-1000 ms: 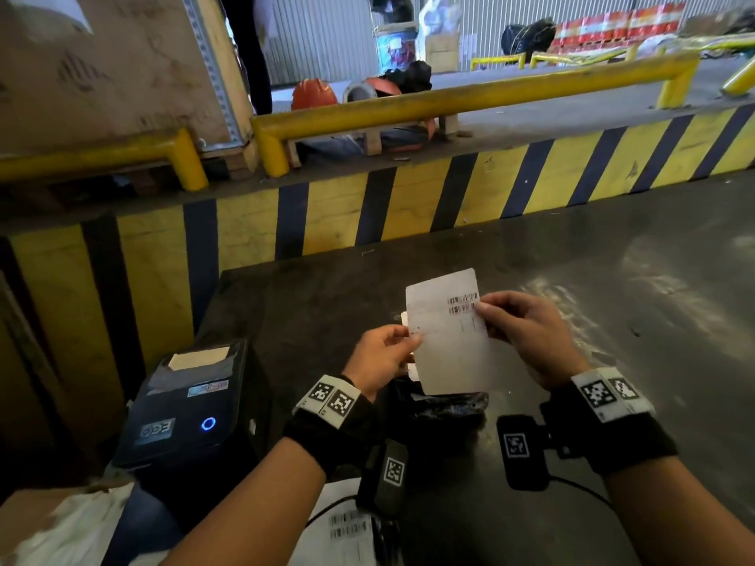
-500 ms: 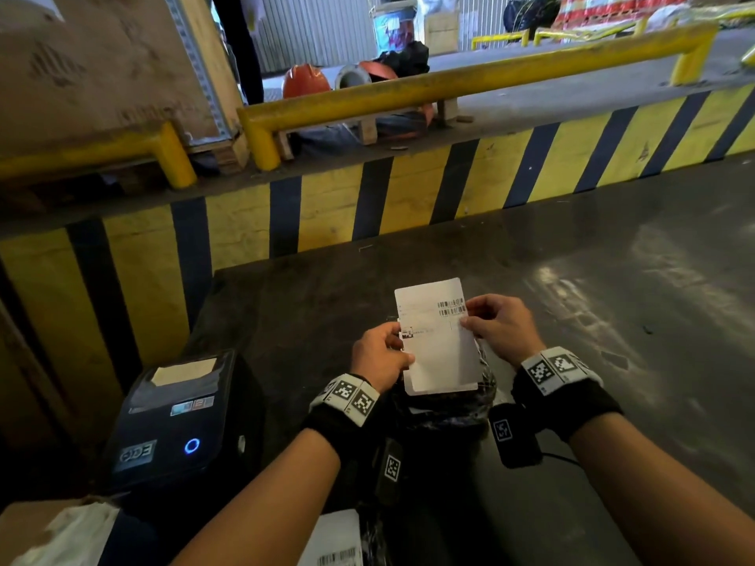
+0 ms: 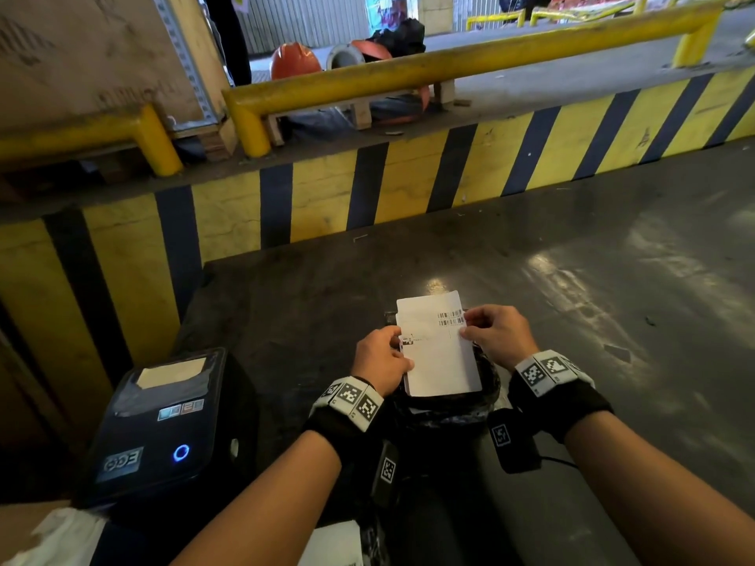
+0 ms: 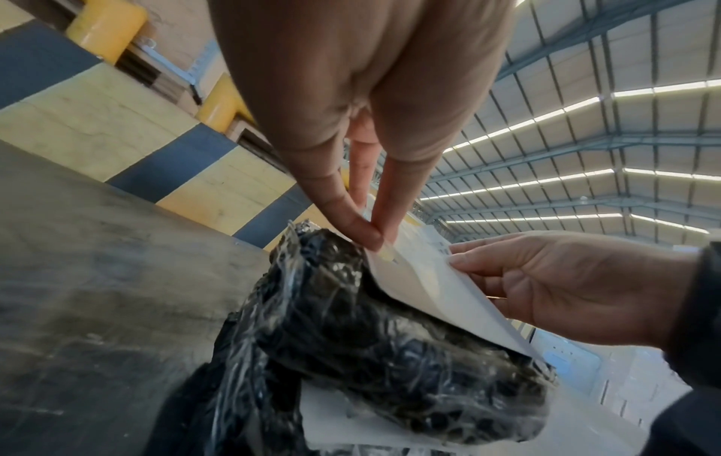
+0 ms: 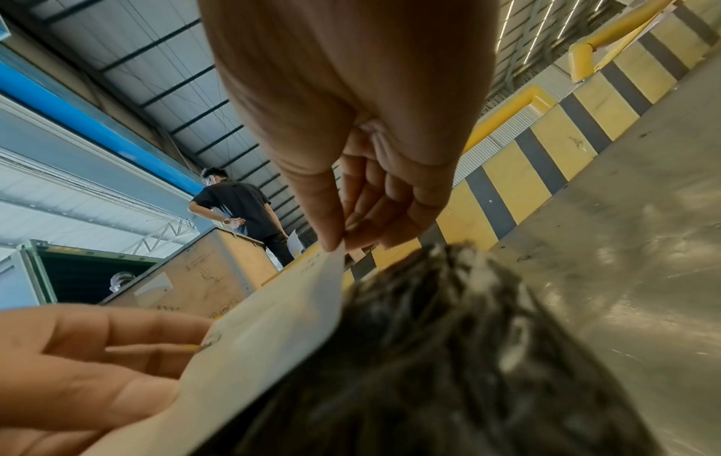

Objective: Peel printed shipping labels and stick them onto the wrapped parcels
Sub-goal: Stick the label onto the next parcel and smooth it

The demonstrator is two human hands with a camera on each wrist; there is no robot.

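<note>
A white shipping label (image 3: 437, 349) with small barcodes is held flat just above a black parcel wrapped in clear film (image 3: 449, 406). My left hand (image 3: 388, 353) pinches the label's left edge, shown in the left wrist view as thumb and finger meeting on the label (image 4: 405, 277). My right hand (image 3: 490, 337) pinches its right edge; thumb and fingers close on the paper edge (image 5: 335, 250) in the right wrist view. The parcel (image 4: 382, 345) lies on the dark table, mostly hidden beneath the label in the head view. The parcel (image 5: 448, 354) fills the right wrist view's lower half.
A black label printer (image 3: 163, 422) with a blue light stands at the left of the table (image 3: 613, 320). A yellow and black striped wall (image 3: 408, 181) runs behind. More white paper (image 3: 335, 541) lies near my arms. A person (image 5: 242, 209) stands far off.
Both hands have lowered the label toward me, from up in the air down over the black parcel. The grip on both edges is unchanged.
</note>
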